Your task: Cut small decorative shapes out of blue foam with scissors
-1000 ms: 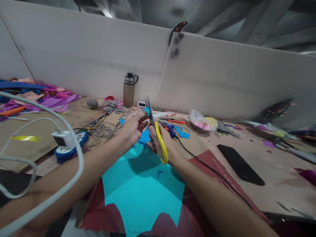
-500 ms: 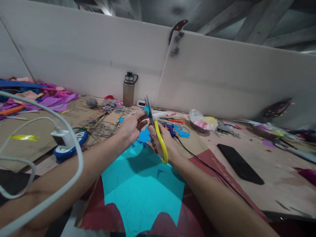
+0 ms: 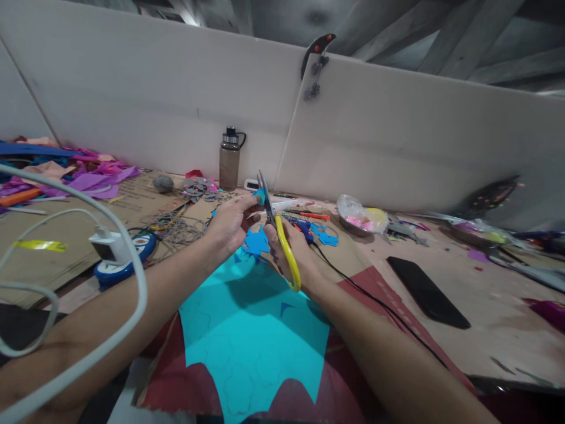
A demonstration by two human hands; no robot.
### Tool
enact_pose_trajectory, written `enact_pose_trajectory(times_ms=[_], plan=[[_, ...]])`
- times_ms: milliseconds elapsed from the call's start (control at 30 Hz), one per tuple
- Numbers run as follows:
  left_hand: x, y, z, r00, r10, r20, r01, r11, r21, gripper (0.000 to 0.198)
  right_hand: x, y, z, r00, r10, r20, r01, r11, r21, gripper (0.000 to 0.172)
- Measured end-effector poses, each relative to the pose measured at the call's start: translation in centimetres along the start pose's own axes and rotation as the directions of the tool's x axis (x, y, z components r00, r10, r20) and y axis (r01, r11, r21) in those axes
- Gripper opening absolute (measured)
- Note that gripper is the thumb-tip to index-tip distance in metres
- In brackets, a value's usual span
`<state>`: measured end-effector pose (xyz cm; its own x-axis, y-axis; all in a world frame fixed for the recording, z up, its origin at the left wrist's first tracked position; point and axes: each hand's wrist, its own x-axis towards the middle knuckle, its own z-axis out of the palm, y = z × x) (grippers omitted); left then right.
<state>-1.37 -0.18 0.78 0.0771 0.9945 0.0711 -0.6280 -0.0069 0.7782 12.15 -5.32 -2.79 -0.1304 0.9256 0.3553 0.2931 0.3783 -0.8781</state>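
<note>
My left hand [image 3: 233, 221] pinches a small blue foam or paper piece [image 3: 261, 196] between thumb and fingers. In my right hand [image 3: 293, 247] is a pair of scissors [image 3: 289, 253] with yellow handles, its blades pointing up and away beside the blue piece. Below both hands lies a large turquoise sheet [image 3: 260, 330] with drawn wavy outlines and a scalloped near edge. Several blue cut-outs [image 3: 256, 241] sit just beyond the sheet, between my hands. More blue cut-outs [image 3: 324, 235] rest to the right of my right hand.
A water bottle [image 3: 229, 159] stands against the white partition. Left are a charger [image 3: 110, 246] on a blue power strip and a looping white cable [image 3: 136, 265]. A black phone [image 3: 428, 291] lies right. A bowl [image 3: 359, 221] holds bagged bits. A black cord [image 3: 375, 297] crosses the cardboard.
Both hands stay in nearly the same place. The blue piece has turned slightly in my left fingers, and the view has shifted a little.
</note>
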Motion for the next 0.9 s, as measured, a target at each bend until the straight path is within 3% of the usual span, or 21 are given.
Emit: enact_pose_trajectory(times_ms=[600, 900], plan=[[-0.1, 1.2, -0.1, 0.998, 0.048, 0.042, -0.055, 0.985, 0.166, 0.009, 0.1, 0.5, -0.4, 1.000, -0.010, -0.020, 0.009, 0.999, -0.043, 0.038], [0.3, 2.2, 0.0, 0.998, 0.010, 0.069, -0.024, 0.979, 0.202, 0.013, 0.2, 0.3, -0.9, 1.000, -0.020, -0.004, 0.019, 0.997, -0.074, 0.037]])
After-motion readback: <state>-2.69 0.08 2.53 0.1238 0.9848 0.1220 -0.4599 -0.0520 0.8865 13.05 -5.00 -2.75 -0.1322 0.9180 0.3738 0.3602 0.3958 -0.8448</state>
